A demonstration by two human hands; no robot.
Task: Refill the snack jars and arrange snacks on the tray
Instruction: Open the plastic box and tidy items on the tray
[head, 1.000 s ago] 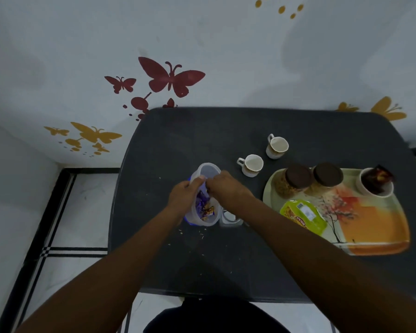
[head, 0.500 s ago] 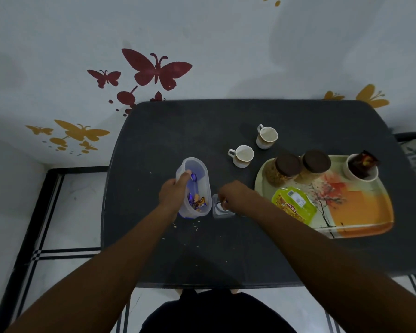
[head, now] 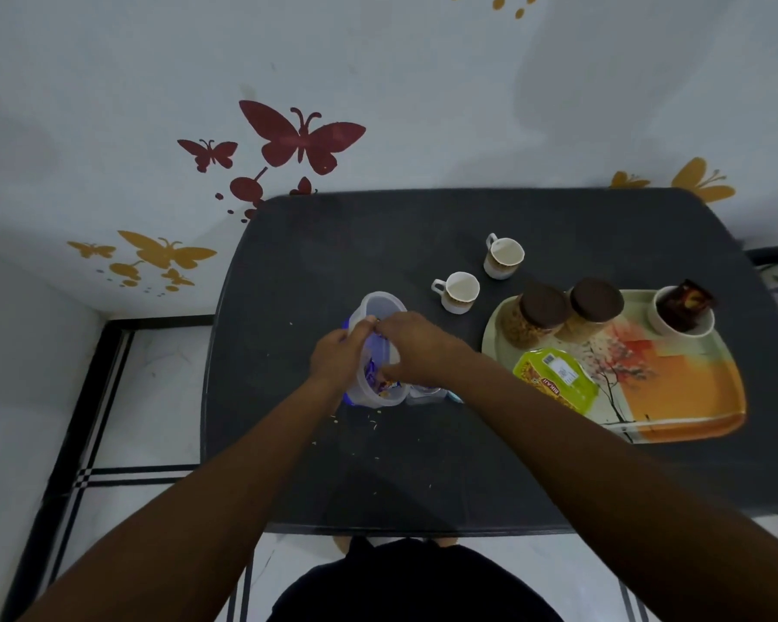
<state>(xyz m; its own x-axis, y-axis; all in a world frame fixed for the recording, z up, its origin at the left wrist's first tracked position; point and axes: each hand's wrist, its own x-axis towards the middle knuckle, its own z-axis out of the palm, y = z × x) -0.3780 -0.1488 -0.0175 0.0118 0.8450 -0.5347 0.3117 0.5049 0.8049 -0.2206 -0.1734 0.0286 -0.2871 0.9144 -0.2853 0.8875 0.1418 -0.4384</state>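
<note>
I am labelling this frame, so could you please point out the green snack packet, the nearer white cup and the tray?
green snack packet (head: pixel 553 382): head view, middle of its printed face.
nearer white cup (head: pixel 458 293): head view, inside of the cup.
tray (head: pixel 688 397): head view, bare orange floor.

Left hand (head: pixel 337 357) beside right hand (head: pixel 412 347)

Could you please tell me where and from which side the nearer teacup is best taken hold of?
Pinch the handle of the nearer teacup. It stands upright off the tray, its handle pointing left toward the open table, so come from the left. The other teacup sits behind-right, apart, leaving that side free.
</note>
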